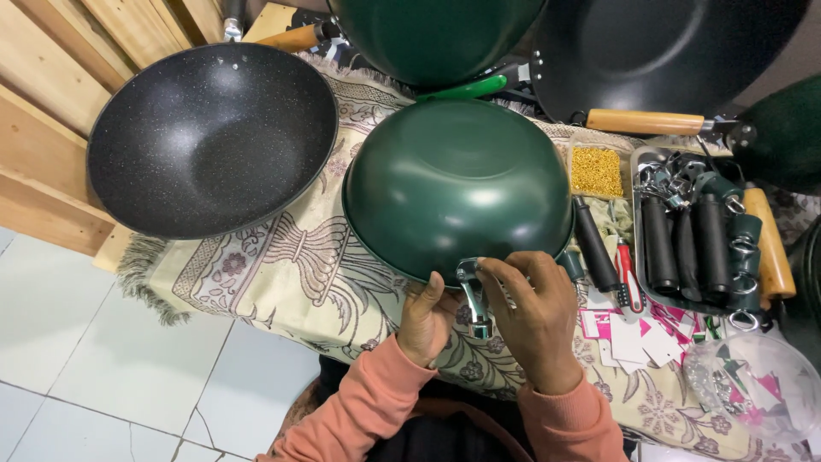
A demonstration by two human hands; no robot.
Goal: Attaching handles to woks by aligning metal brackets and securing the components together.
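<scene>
A dark green pan (457, 184) lies upside down on a patterned cloth (282, 257) in front of me. At its near rim a metal handle bracket (473, 295) sticks out towards me. My left hand (425, 318) steadies the pan's rim beside the bracket, thumb up against it. My right hand (534, 318) pinches the top of the bracket with its fingertips. Both sleeves are salmon pink.
A black speckled wok (209, 137) sits at the left on wooden boards. More green and black pans stand at the back. At the right are a tray of black and green handles (701, 235), a box of brass screws (596, 171), a red screwdriver (629, 274) and a clear bag (753, 385).
</scene>
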